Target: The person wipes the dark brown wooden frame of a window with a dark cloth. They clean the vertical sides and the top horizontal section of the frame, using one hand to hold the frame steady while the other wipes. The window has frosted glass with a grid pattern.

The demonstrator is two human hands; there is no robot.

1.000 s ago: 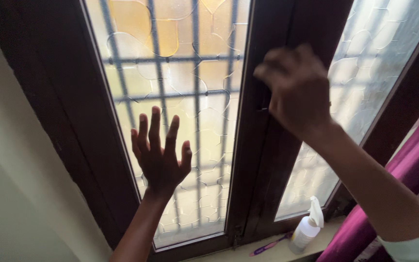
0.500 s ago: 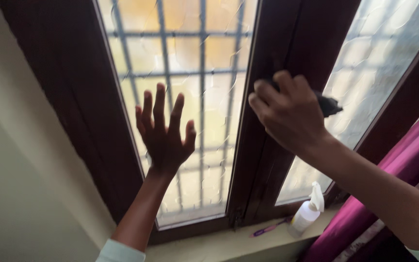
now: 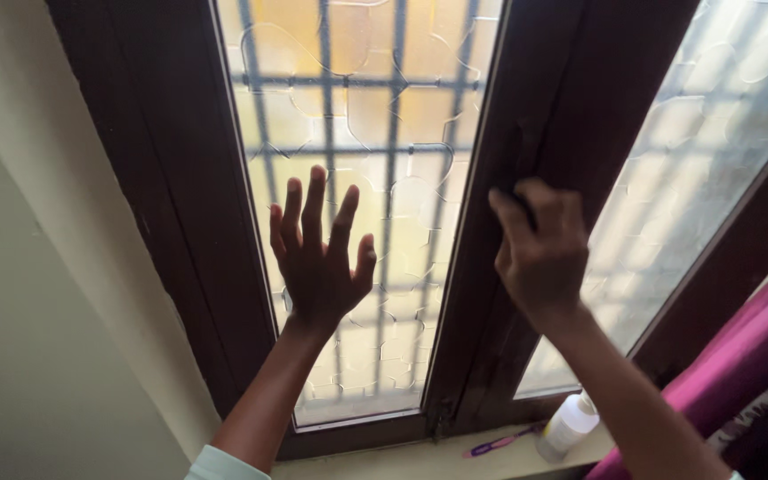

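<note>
Two hands up: left hand [image 3: 320,258] spread flat on patterned glass pane [image 3: 357,107], right hand [image 3: 540,253] at 3 o'clock clenched on dark cloth [image 3: 524,206] against wooden window frame [image 3: 535,124] — best w/ firm, even strokes along frame.

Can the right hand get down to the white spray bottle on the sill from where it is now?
Probably yes. The right hand is up on the dark centre frame, with the spray bottle below it on the sill. Only the forearm overlaps the bottle; nothing else visibly blocks a straight drop.
</note>
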